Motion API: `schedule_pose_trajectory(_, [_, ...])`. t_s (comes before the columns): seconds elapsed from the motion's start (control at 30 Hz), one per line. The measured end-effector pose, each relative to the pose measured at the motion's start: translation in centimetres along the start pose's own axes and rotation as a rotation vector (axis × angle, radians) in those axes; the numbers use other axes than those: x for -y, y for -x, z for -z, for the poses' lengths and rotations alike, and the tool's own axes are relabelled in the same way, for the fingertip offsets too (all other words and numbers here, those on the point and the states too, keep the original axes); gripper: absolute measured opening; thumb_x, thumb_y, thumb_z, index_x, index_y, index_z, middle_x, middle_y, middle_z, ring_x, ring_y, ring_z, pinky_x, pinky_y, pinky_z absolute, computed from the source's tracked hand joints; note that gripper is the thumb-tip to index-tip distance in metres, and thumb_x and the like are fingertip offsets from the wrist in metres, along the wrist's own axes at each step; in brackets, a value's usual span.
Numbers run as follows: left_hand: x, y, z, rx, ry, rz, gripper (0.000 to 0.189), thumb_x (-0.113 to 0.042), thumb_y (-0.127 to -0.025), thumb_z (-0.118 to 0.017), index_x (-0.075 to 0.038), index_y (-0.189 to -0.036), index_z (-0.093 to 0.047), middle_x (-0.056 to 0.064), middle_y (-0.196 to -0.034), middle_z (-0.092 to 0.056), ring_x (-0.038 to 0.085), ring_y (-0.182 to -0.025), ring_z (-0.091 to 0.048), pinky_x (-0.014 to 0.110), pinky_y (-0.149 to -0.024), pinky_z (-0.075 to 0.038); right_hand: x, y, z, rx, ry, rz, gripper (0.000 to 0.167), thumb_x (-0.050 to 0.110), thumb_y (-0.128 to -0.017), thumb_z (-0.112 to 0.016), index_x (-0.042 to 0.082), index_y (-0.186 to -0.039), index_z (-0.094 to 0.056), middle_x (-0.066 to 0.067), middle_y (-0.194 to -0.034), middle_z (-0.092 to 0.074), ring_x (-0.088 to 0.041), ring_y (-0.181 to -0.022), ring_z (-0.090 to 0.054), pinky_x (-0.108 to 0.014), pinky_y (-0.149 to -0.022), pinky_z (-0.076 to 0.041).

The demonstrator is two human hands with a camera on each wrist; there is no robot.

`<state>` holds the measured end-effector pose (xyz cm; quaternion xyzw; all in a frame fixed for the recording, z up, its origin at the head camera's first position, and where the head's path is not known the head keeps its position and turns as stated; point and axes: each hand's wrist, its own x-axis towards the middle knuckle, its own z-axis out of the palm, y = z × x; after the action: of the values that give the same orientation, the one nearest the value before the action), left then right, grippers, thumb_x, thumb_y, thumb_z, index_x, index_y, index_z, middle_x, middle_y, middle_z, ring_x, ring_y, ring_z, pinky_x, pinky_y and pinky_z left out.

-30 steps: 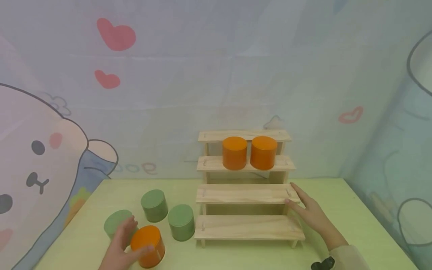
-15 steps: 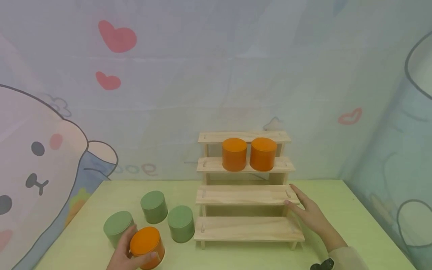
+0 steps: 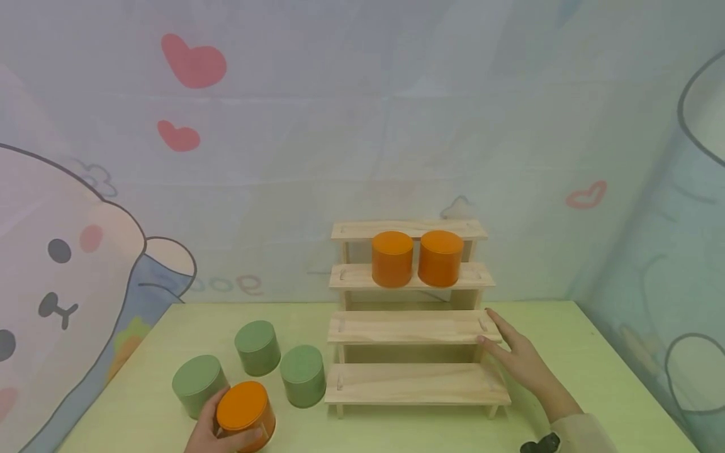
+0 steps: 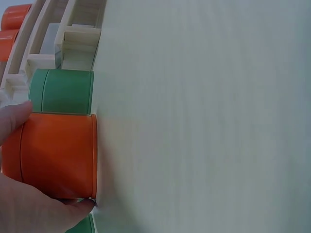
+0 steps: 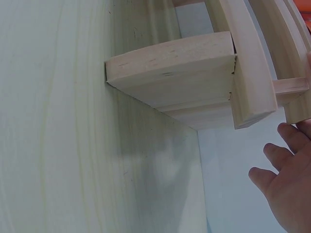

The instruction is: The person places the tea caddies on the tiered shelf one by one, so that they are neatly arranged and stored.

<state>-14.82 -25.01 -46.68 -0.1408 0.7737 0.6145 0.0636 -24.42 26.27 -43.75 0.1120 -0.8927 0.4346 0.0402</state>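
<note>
At the left hand point(image 3: 202, 436): thumb and fingers gripping an orange container point(image 3: 245, 412) round its side; piece upright, on or just over the pale worktop point(image 3: 566, 352).
At the right hand point(image 3: 518, 358): thumb on the front edge and forefinger at the back edge of the second step up, right end, of a four-step wooden rack point(image 3: 413, 326); remaining fingers loosely spread in the right wrist view.
Green container, first point(image 3: 199, 380): just beyond the left hand, to its left.
Green container, second point(image 3: 257, 347): farther from the left hand, standing behind the first and the third.
Green container, third point(image 3: 303, 375): between the two hands, just beside the rack's left side.
Orange pair point(image 3: 392, 259): side by side, upright, on the third step up, beyond the right hand and to its left.
Sleeve point(image 3: 583, 434): pale, behind the right hand.
</note>
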Motion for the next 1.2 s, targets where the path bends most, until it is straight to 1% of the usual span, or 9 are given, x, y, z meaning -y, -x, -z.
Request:
schedule_pose_trajectory(0.07, [0.1,0.0,-0.1,-0.008,0.009,-0.01,0.107,-0.026,-0.076,-0.082,-0.001,-0.151,-0.01,0.026,-0.15,-0.024,0.044,-0.133,-0.032,0.064,-0.105,-0.029,0.0,0.0,0.0,-0.001,-0.001,0.001,0.07,0.038,-0.1,-0.05,0.008,-0.154,-0.017,-0.027,-0.155,-0.018,-0.053,-0.138,-0.019,-0.072,-0.104,-0.022])
schedule_pose_trajectory(0.2, [0.2,0.0,-0.2,-0.025,0.008,-0.014,0.101,-0.025,-0.075,-0.083,-0.002,-0.148,-0.017,0.023,-0.145,-0.033,0.039,-0.129,-0.038,0.061,-0.102,-0.035,-0.2,-0.1,-0.1,-0.007,0.006,0.005,0.07,0.038,-0.1,-0.05,0.008,-0.154,-0.017,-0.027,-0.155,-0.018,-0.054,-0.138,-0.02,-0.072,-0.103,-0.023])
schedule_pose_trajectory(0.3, [0.3,0.0,-0.3,-0.036,0.005,-0.008,0.1,-0.026,-0.074,-0.084,-0.002,-0.147,-0.02,0.022,-0.144,-0.036,0.038,-0.128,-0.039,0.059,-0.1,-0.038,-0.3,-0.1,-0.1,-0.009,0.009,0.005,0.07,0.039,-0.1,-0.05,0.009,-0.155,-0.017,-0.027,-0.155,-0.018,-0.054,-0.138,-0.02,-0.072,-0.103,-0.023])
schedule_pose_trajectory(0.43, [0.3,0.0,-0.4,-0.051,0.012,-0.018,0.097,-0.026,-0.074,-0.084,-0.003,-0.146,-0.023,0.021,-0.143,-0.038,0.037,-0.126,-0.041,0.057,-0.099,-0.039,-0.3,-0.1,-0.1,-0.01,0.008,0.001,0.071,0.039,-0.1,-0.05,0.009,-0.154,-0.017,-0.028,-0.155,-0.019,-0.054,-0.137,-0.02,-0.072,-0.103,-0.023])
schedule_pose_trajectory(0.7, [0.2,0.3,-0.7,-0.069,0.027,-0.01,0.094,-0.029,-0.071,-0.085,-0.007,-0.144,-0.03,0.017,-0.14,-0.043,0.033,-0.123,-0.046,0.051,-0.096,-0.043,-0.3,-0.1,-0.1,-0.018,0.008,0.004,0.071,0.039,-0.1,-0.05,0.008,-0.154,-0.018,-0.027,-0.155,-0.02,-0.053,-0.138,-0.021,-0.071,-0.104,-0.023])
schedule_pose_trajectory(0.8, [0.0,0.3,-0.6,-0.068,-0.003,-0.021,0.096,-0.029,-0.071,-0.086,-0.007,-0.145,-0.029,0.018,-0.14,-0.043,0.035,-0.124,-0.045,0.053,-0.097,-0.042,-0.2,-0.1,-0.1,-0.014,0.007,0.002,0.071,0.039,-0.1,-0.05,0.008,-0.154,-0.018,-0.027,-0.155,-0.019,-0.053,-0.138,-0.021,-0.071,-0.104,-0.023])
schedule_pose_trajectory(0.93, [-0.5,0.5,-0.3,-0.065,-0.037,-0.068,0.093,-0.028,-0.074,-0.084,-0.008,-0.146,-0.028,0.018,-0.142,-0.042,0.037,-0.125,-0.043,0.056,-0.098,-0.04,-0.3,0.0,-0.1,-0.008,0.015,0.002,0.071,0.039,-0.1,-0.051,0.009,-0.154,-0.017,-0.028,-0.155,-0.019,-0.054,-0.137,-0.021,-0.072,-0.102,-0.024])
schedule_pose_trajectory(1.03, [-0.9,0.7,-0.2,-0.058,-0.045,-0.096,0.09,-0.025,-0.076,-0.082,-0.009,-0.146,-0.028,0.017,-0.143,-0.04,0.038,-0.127,-0.041,0.056,-0.099,-0.039,-0.3,0.0,-0.1,-0.002,0.015,-0.001,0.071,0.039,-0.099,-0.051,0.009,-0.155,-0.017,-0.028,-0.155,-0.019,-0.054,-0.137,-0.021,-0.073,-0.101,-0.025])
schedule_pose_trajectory(1.2, [-2.3,0.9,0.0,-0.026,-0.064,-0.118,0.091,-0.022,-0.077,-0.081,-0.008,-0.147,-0.025,0.018,-0.144,-0.037,0.039,-0.128,-0.04,0.056,-0.103,-0.038,-0.2,-0.1,-0.1,-0.002,0.011,-0.006,0.072,0.04,-0.099,-0.05,0.008,-0.154,-0.017,-0.028,-0.155,-0.019,-0.054,-0.137,-0.021,-0.073,-0.102,-0.024])
